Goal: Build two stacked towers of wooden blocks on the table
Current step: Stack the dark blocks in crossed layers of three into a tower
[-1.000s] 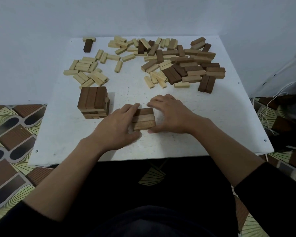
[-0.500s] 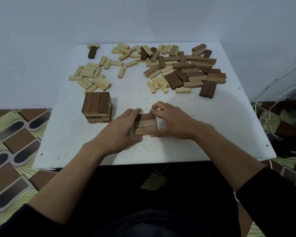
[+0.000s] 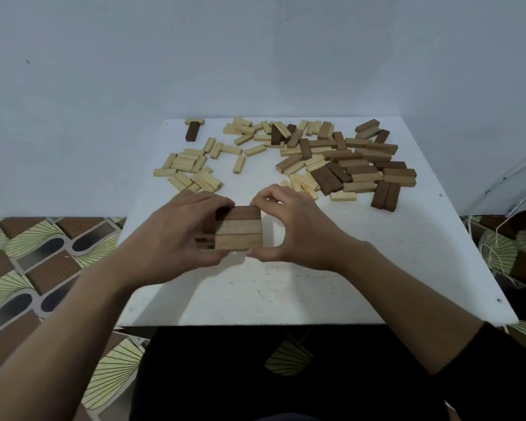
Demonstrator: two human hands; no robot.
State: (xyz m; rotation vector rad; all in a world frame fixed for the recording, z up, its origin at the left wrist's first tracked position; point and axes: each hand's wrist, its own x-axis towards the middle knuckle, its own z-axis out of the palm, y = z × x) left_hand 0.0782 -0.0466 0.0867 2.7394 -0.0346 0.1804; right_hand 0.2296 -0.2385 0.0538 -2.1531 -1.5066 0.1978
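Head view shows our left hand (image 3: 176, 235) and right hand (image 3: 295, 229) clamped on opposite ends of a flat three-block row (image 3: 239, 227) of rectangular wooden blocks, one dark brown on the far side and two lighter brown nearer us. The left fingers curl round the left end. The right thumb and fingers pinch the right end, so the row itself keeps the hands apart.

A second ago the three-block row lay on the white worktop (image 3: 286, 293) in front of us, and we were squaring it up there. It stood off to the right of the short brown block tower (image 3: 208, 227). Now the row has left that spot and moved left. The tower is almost wholly hidden behind our left hand, with only dark slivers showing by the fingers. We judge that the row is going over as the tower's next layer, laid crosswise. Whether it already rests on top we cannot tell.

By our reckoning the first tower is gaining one course, while the second is not yet begun. Plenty of stock lies at the far side: pale yellow loose blocks (image 3: 192, 165) to the left and mixed brown loose blocks (image 3: 362, 165) to the right. The risk, we think, is the three pieces splaying on release, so the squeeze should ease only once they sit flat.
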